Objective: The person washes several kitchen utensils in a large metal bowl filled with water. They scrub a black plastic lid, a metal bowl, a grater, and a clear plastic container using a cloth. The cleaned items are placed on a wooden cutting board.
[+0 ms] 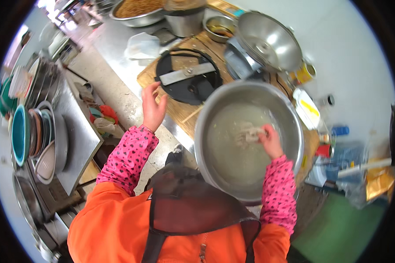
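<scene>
My right hand (270,141) is inside a large metal basin (200,138) of cloudy water (230,161). Its fingers pinch a wet greyish cloth (248,134), which lies partly at the water's surface. My left hand (154,107) holds nothing, with fingers apart, at the left edge of a black round machine part (174,90). A flat metal bar (187,73) crosses that part. Whether my fingertips touch its rim, I cannot tell. The black part lies on a wooden board (181,110), and the basin overlaps the board's right side.
Behind the basin, a wide metal bowl (284,41) leans over a grey appliance (240,59). A small bowl (220,28) with oily contents and a metal pot (186,23) stand at the back. Bottles and cans line the right wall. At left, stacked basins (21,134) crowd a steel table (80,144).
</scene>
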A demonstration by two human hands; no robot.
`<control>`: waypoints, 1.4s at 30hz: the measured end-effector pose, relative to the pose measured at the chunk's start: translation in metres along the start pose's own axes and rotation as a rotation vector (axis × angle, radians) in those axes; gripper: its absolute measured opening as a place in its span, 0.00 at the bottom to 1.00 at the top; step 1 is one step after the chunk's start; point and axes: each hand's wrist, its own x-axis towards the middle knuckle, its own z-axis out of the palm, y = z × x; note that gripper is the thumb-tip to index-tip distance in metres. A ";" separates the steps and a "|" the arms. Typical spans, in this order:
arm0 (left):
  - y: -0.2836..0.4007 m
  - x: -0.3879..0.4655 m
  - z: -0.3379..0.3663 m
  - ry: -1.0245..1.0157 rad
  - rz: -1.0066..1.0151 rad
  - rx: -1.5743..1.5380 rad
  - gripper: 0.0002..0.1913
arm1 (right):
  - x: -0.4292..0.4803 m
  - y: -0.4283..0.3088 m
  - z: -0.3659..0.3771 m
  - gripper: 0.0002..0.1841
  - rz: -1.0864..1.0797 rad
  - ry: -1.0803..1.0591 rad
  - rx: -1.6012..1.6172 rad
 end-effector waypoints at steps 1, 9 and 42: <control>0.039 0.003 0.011 -0.113 0.063 -0.142 0.25 | -0.002 -0.006 -0.014 0.09 -0.036 -0.006 0.044; 0.167 -0.021 0.164 -1.175 0.417 -0.535 0.41 | -0.072 -0.141 -0.059 0.06 -0.135 0.078 0.691; 0.178 -0.046 0.239 -1.389 0.396 0.062 0.19 | 0.010 -0.001 0.002 0.21 -0.153 0.164 -0.750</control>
